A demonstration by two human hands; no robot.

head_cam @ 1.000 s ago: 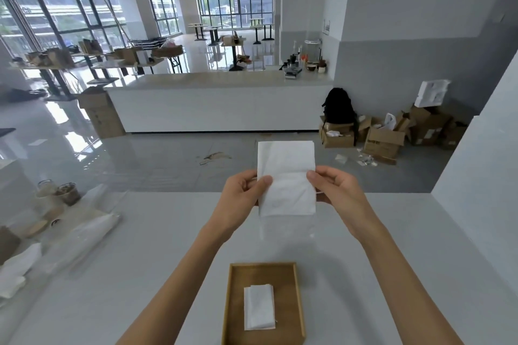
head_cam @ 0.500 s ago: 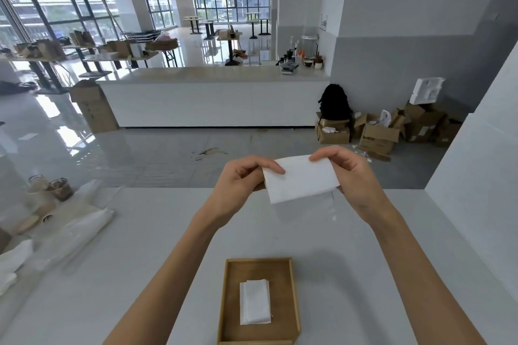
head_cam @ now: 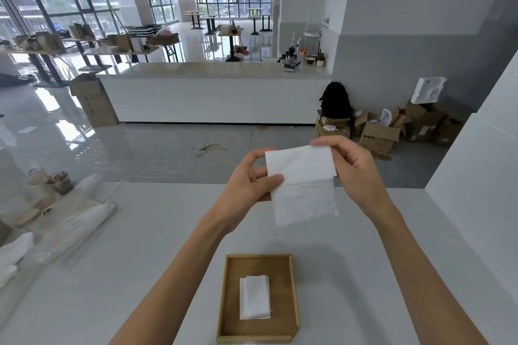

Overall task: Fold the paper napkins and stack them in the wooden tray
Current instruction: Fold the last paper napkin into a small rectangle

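Two hands hold one paper napkin (head_cam: 302, 185) in the air above the white tabletop (head_cam: 140, 246): left hand (head_cam: 249, 185) pinches its left edge, right hand (head_cam: 353, 168) pinches the top flap, folded partway down. Thin tissue may crease crooked or tear if pulled unevenly. Nearer the person, the wooden tray (head_cam: 228, 302) holds a small stack of folded napkins (head_cam: 254, 297).

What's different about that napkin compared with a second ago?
The napkin was one flat upright sheet; now its top half is folded down over the lower half. The right hand shifted from the side edge to the top corner; the left hand still pinches the left edge. The wooden tray and the folded napkin in it stayed put.
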